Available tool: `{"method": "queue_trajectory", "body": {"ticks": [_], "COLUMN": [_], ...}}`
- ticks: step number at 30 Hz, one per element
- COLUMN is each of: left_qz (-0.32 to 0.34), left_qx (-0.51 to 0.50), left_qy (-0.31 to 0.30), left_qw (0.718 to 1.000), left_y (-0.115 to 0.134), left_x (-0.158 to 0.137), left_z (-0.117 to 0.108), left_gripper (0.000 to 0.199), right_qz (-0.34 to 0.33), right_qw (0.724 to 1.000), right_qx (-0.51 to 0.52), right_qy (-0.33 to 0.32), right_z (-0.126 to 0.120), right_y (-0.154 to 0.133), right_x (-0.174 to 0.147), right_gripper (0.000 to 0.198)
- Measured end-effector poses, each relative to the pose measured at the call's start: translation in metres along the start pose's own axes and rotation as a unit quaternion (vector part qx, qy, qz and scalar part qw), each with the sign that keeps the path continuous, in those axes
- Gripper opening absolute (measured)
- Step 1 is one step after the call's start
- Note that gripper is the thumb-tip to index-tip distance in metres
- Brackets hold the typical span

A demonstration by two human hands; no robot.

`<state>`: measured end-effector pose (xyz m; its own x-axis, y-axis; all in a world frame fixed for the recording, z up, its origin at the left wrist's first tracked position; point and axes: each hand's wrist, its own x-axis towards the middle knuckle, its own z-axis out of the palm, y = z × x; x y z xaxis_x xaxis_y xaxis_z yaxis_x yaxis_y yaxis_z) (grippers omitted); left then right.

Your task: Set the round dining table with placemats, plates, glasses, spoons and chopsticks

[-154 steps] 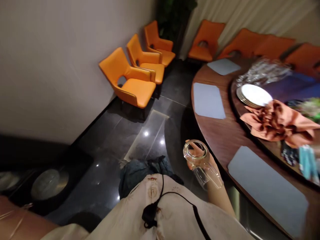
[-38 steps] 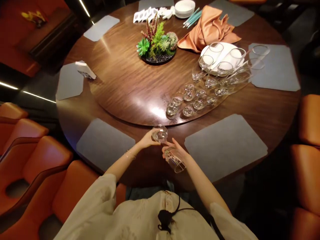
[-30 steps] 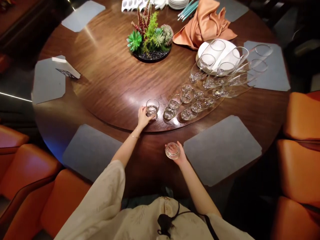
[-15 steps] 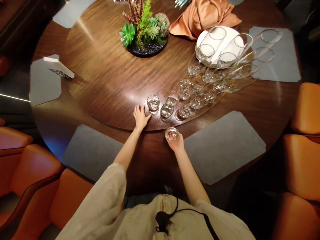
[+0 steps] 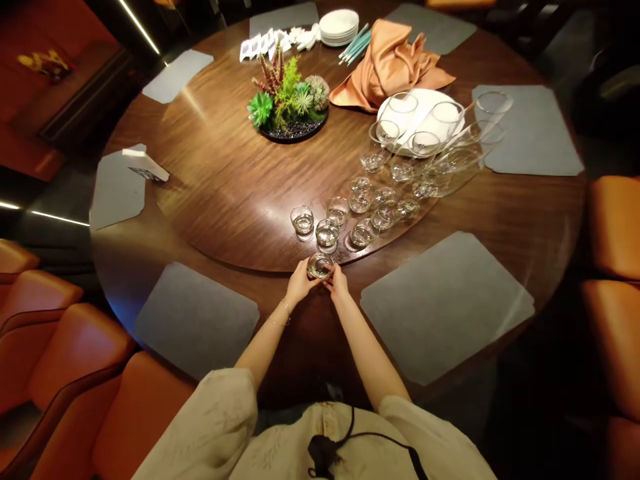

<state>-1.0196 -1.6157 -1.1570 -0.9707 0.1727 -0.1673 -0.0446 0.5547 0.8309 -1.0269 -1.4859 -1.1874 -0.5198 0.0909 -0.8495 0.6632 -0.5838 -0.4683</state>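
Orange chairs [image 5: 75,347] ring a round, dark wooden table [image 5: 505,207], on which sits a raised turntable [image 5: 225,200] bearing a low planter [image 5: 289,130] of succulents. Well to the near side of the planter, at the turntable's front edge, both hands meet on one small clear tumbler [image 5: 321,267]. Fingers of the left hand [image 5: 300,280] curl round its left side, while those of the right hand [image 5: 338,281] pinch it from the right, so the grip of each is closed on the glass. (A thin bracelet [image 5: 280,319] circles the left wrist.)

Between the planter and the held tumbler, but a little right of the planter, stand more short glasses [image 5: 327,233]. Taller stemmed glasses [image 5: 400,167] crowd together farther to the planter's right, their rims overlapping a white plate [image 5: 423,100] in this view. Just right of the planter rises a bunched orange cloth [image 5: 395,60]; behind it, on the far side, are a stack of small plates [image 5: 339,30] and some teal sticks [image 5: 354,45]. Grey placemats [image 5: 447,307] lie around the table, outward from the planter.
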Motion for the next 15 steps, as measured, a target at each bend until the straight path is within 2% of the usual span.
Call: {"method": "queue_trajectory", "body": {"ticks": [4, 10, 13, 15], "left_qz": [-0.017, -0.058, -0.069, -0.059], "left_qx": [0.064, 0.099, 0.060, 0.067], "left_qy": [-0.003, 0.047, 0.069, 0.087], "left_qw": [0.998, 0.992, 0.993, 0.992], "left_y": [-0.009, -0.011, -0.013, -0.015], "left_x": [0.006, 0.024, 0.022, 0.009], "left_z": [-0.016, -0.020, -0.019, -0.019], "left_gripper": [0.064, 0.066, 0.078, 0.077], "right_qz": [-0.040, -0.054, -0.057, -0.077], "right_qw": [0.999, 0.995, 0.992, 0.988], "right_qx": [-0.018, -0.051, -0.067, -0.089], "right_qy": [-0.010, -0.061, -0.095, -0.102], "right_z": [0.005, 0.018, 0.007, -0.015], "right_y": [-0.003, -0.010, -0.006, 0.001], "right_x": [-0.001, -0.007, -0.015, -0.019], "right_gripper": [0.011, 0.013, 0.015, 0.016]}}
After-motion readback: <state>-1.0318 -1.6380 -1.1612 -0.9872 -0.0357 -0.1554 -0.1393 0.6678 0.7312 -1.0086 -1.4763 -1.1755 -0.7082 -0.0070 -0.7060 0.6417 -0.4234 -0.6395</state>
